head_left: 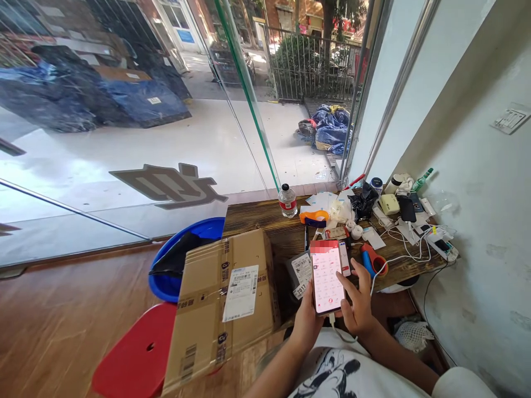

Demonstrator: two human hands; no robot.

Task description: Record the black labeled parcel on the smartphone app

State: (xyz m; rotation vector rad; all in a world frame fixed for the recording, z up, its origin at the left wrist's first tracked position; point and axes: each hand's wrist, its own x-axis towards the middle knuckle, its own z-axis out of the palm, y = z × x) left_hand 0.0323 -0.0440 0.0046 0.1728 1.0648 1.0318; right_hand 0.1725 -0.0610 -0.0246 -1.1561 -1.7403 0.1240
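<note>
Both hands share the phone (327,279) near the tabletop (274,221) edge: left hand (306,319) cups it, right hand (357,303) thumbs the screen. Charging cable (375,276) could snag and yank it loose.

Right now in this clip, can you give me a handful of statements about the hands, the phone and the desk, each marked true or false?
1. Both hands hold the lit smartphone. True: left hand at its lower left edge, right hand at its right.
2. The brown cardboard box lies open. False: it is taped shut, with a white label on it.
3. The clear plastic bottle with the red label stands upright on the dark wooden desk. True.
4. A cable runs from the smartphone's bottom. True.
5. The blue plastic tub sits on the desk. False: it is beside the desk, lower down.
</note>
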